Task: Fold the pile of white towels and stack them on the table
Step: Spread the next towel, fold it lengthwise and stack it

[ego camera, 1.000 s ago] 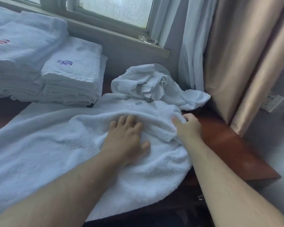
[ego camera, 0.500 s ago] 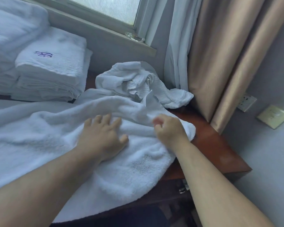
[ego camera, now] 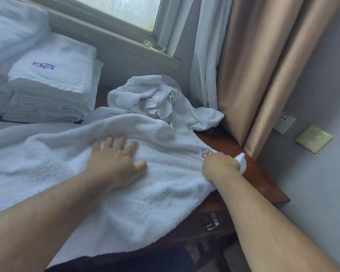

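A large white towel (ego camera: 47,163) lies spread over the brown table (ego camera: 263,179), its near edge hanging over the front. My left hand (ego camera: 116,161) presses flat on its middle with fingers spread. My right hand (ego camera: 218,165) grips the towel's right corner near a small pink embroidered mark, and a bit of cloth sticks out past the knuckles. Behind lies a crumpled heap of white towels (ego camera: 159,99). A stack of folded towels (ego camera: 49,89) with a purple emblem stands at the back left, beside a taller folded stack (ego camera: 10,36).
A window sill (ego camera: 126,46) with a small clear object runs along the back. White and beige curtains (ego camera: 253,65) hang at the right, down to the table's corner. The wall on the right carries a socket (ego camera: 284,122) and a switch plate (ego camera: 314,141).
My right hand has pulled the towel's corner out to the right, toward the table edge, smoothing the fold and uncovering the pink mark. My left hand stays pressed on the towel.
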A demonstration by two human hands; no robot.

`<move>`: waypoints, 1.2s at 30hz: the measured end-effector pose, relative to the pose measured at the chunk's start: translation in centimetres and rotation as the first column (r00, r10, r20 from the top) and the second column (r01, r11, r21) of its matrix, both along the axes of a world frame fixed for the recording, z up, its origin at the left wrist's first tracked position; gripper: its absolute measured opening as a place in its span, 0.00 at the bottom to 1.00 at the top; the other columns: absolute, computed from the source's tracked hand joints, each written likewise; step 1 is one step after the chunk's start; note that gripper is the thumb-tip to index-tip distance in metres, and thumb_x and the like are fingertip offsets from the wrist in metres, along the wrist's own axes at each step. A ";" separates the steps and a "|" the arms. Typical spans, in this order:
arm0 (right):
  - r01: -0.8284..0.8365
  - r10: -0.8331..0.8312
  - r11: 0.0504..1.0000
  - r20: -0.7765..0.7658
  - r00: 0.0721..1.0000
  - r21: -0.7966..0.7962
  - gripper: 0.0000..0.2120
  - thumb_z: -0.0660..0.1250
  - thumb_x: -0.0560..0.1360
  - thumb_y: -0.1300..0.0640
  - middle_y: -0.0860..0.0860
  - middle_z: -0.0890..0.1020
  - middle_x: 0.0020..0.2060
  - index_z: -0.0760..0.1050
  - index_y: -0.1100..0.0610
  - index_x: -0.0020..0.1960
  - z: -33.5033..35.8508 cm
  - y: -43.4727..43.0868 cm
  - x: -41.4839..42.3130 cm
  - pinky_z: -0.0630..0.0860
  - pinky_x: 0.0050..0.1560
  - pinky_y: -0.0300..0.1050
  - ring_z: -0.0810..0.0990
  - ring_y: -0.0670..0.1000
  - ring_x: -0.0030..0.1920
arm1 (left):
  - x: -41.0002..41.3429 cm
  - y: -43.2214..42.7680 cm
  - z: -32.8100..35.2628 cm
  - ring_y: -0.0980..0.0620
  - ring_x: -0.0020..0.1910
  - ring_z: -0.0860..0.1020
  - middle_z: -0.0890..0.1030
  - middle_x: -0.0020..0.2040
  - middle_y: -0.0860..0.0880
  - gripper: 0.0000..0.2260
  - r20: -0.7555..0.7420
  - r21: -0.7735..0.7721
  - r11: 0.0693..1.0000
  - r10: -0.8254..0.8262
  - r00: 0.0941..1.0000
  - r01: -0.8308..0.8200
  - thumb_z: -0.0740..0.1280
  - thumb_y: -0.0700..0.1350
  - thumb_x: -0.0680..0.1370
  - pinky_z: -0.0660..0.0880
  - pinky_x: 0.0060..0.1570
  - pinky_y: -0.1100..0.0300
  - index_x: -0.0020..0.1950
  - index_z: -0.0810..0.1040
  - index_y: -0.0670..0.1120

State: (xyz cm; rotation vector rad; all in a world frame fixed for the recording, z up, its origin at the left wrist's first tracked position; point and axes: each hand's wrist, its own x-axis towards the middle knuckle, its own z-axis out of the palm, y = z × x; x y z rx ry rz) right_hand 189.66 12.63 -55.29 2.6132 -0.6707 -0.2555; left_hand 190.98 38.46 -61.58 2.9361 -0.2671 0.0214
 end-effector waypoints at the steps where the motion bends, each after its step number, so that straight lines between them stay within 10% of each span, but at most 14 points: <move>1: 0.015 -0.016 1.000 -0.027 1.000 -0.020 0.22 0.61 0.78 0.58 0.48 0.75 0.70 0.73 0.51 0.72 0.5 0.0 -0.1 0.67 0.67 0.52 0.73 0.53 0.70 | 0.1 0.0 0.0 0.44 0.81 0.47 0.46 0.83 0.51 0.37 0.000 -0.002 1.000 -0.003 1.000 0.003 0.43 0.72 0.74 0.43 0.76 0.38 0.81 0.48 0.61; 7: -0.360 0.348 0.899 0.092 0.933 0.252 0.08 0.61 0.79 0.54 0.47 0.80 0.43 0.75 0.51 0.42 1.5 1.0 0.2 0.69 0.38 0.43 0.80 0.52 0.46 | 0.3 0.5 0.0 0.44 0.81 0.46 0.45 0.83 0.51 0.37 -0.018 0.022 0.998 -0.052 0.998 0.053 0.43 0.73 0.74 0.42 0.77 0.39 0.81 0.47 0.62; 12: -0.633 0.515 0.511 0.383 0.767 0.581 0.19 0.63 0.78 0.41 0.43 0.77 0.66 0.76 0.44 0.68 -1.2 3.3 0.6 0.68 0.67 0.46 0.72 0.45 0.68 | 0.0 2.2 0.4 0.49 0.81 0.44 0.45 0.83 0.53 0.36 -0.027 0.079 0.957 -0.277 0.960 0.279 0.42 0.74 0.74 0.43 0.77 0.44 0.81 0.44 0.64; 18: -0.479 0.372 0.724 0.305 0.877 0.497 0.28 0.47 0.81 0.36 0.43 0.56 0.80 0.56 0.41 0.80 -4.5 4.1 1.5 0.53 0.76 0.58 0.52 0.55 0.80 | 0.3 3.2 0.6 0.50 0.81 0.44 0.45 0.83 0.56 0.39 -0.053 0.091 0.972 -0.214 0.975 0.218 0.39 0.76 0.70 0.41 0.77 0.41 0.81 0.44 0.64; 23: -0.426 0.301 0.877 0.437 0.848 0.222 0.25 0.49 0.80 0.42 0.55 0.80 0.59 0.79 0.54 0.60 -3.9 6.0 2.6 0.65 0.57 0.55 0.75 0.59 0.60 | 1.7 2.6 1.0 0.48 0.81 0.44 0.46 0.83 0.56 0.38 -0.107 0.087 0.968 -0.227 0.968 0.236 0.44 0.76 0.73 0.42 0.77 0.38 0.80 0.45 0.65; 33: -0.444 -0.018 0.767 0.707 0.707 0.463 0.25 0.51 0.81 0.44 0.53 0.81 0.40 0.79 0.59 0.42 -2.2 4.3 9.2 0.61 0.32 0.43 0.75 0.53 0.38 | 4.4 2.4 4.1 0.53 0.61 0.75 0.78 0.56 0.59 0.15 0.064 -0.073 0.960 -0.266 0.962 0.270 0.57 0.61 0.82 0.71 0.54 0.56 0.57 0.81 0.61; 36: -0.310 -0.139 0.698 0.547 0.826 0.645 0.34 0.47 0.80 0.33 0.54 0.81 0.50 0.79 0.59 0.56 -2.0 4.4 12.1 0.62 0.34 0.45 0.74 0.53 0.42 | 5.3 1.5 4.5 0.57 0.55 0.76 0.77 0.49 0.62 0.09 0.027 -0.211 0.931 -0.300 0.953 0.299 0.65 0.60 0.79 0.70 0.42 0.61 0.55 0.83 0.63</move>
